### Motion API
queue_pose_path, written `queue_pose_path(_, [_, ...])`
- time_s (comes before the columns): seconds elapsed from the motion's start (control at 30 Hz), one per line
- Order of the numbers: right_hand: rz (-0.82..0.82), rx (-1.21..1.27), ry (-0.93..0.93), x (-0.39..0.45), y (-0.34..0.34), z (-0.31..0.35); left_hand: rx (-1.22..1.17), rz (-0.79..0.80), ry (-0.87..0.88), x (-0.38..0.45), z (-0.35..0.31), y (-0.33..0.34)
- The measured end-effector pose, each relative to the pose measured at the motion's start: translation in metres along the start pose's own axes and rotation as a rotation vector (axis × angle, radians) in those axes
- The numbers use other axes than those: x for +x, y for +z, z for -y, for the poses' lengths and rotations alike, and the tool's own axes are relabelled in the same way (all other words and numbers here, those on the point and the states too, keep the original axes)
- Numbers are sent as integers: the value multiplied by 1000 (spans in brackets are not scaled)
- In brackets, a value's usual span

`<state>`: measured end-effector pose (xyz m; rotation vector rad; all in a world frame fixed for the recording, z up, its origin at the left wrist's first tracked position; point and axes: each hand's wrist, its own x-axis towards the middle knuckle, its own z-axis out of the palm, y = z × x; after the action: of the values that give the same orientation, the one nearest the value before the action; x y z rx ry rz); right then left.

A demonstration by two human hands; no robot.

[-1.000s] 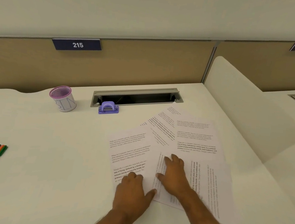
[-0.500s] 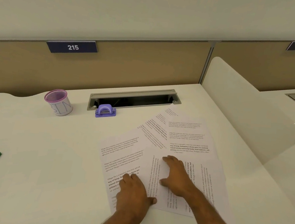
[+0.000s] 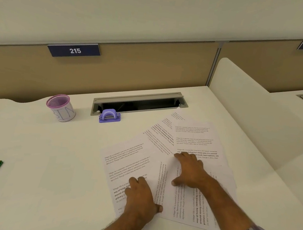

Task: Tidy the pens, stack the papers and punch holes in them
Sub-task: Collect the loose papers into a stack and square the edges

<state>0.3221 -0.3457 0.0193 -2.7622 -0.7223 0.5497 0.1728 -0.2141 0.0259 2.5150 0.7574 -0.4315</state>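
Pressing flat, relaxed fingers, your left hand and right hand pin the fanned papers on the table, likely to square them.

One view only — a wide-angle camera on the person's head, looking forward and steeply down over the desk. It sits close above the papers, which fill the lower middle; the hands enter from the bottom edge. Beyond the papers the view reaches the cable slot and the back panel with its sign (215) — straight lines bow toward the frame's edges.
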Motion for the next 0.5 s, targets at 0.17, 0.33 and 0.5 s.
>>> queue_pose_path(0.17, [23,-66,-18,10,-2,-3,-359,-89,85,1,4,-2])
queue_pose_path(0.33, [10,-60,69,15,-11,-8,-554,-171,129,11,11,-21])
queue_pose_path(0.5, [-3,423,87,13,-22,-22,-931,-242,36,30,23,-42])
